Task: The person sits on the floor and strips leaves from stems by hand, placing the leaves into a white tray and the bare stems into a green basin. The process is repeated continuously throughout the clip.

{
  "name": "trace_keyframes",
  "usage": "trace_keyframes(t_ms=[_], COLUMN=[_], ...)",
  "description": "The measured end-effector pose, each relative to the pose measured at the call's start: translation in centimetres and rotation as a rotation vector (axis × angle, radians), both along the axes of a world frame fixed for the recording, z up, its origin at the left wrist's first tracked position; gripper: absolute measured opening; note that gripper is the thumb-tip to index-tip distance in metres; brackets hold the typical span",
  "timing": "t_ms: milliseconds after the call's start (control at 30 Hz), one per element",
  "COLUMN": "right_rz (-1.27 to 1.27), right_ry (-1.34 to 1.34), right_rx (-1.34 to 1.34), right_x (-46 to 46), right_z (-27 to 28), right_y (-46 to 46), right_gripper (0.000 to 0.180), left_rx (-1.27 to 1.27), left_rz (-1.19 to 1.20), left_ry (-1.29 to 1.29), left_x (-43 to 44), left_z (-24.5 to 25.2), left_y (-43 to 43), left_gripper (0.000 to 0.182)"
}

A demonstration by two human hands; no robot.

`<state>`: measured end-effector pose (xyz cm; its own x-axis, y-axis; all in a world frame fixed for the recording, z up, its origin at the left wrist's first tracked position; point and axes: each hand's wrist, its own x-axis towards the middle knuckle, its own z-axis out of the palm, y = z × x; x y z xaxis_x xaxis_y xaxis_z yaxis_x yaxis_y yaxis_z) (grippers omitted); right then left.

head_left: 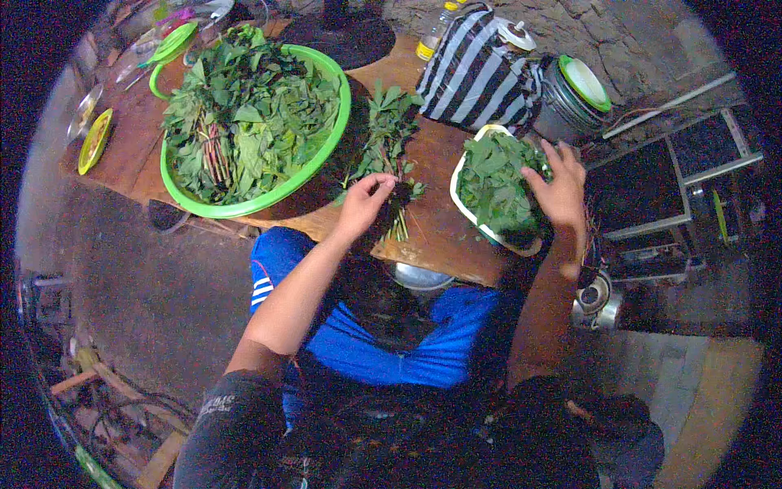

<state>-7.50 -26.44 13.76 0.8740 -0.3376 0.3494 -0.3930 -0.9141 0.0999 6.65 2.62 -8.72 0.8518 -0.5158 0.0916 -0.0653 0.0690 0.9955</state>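
Note:
My left hand [366, 205] is over a bunch of leafy green stems [388, 137] on the wooden table [437, 226]. Its thumb and fingertips come together; whether a stem is pinched between them is too small to tell. To the right, my right hand [561, 183] is spread above the right side of a white-rimmed container [457, 183], with no object visible in its fingers. Loose green leaves [498, 177] fill that container. At the left, a large green-rimmed basin [347, 110] holds a heap of leaves [275, 122] and a bundle with reddish stems [215, 153].
A black-and-white striped bag [473, 73] stands at the back, beside a clear bottle [432, 36] and a dark bucket [565, 104]. A yellow-green dish [96, 142] lies far left. A round metal vessel [421, 276] shows below the table's front edge. Metal racks [647, 235] stand right.

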Motion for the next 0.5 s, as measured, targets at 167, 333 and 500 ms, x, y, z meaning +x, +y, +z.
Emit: trace_keyframes(t_ms=[167, 333, 500], right_rz=[-0.074, -0.148, -0.169], right_ry=[-0.154, 0.001, -0.047], right_rx=[-0.010, 0.108, 0.233], right_x=[1.4, 2.2, 1.9], right_z=[0.9, -1.1, -2.1], right_y=[0.6, -1.4, -3.4], right_gripper=[0.029, 0.034, 0.042], left_rx=[-0.015, -0.016, -0.022], left_rz=[0.080, 0.105, 0.095], left_ry=[0.043, 0.102, 0.106], left_x=[1.0, 1.5, 2.0], left_z=[-0.1, 0.0, -0.4], left_y=[0.6, 0.8, 0.9], left_gripper=[0.025, 0.031, 0.031])
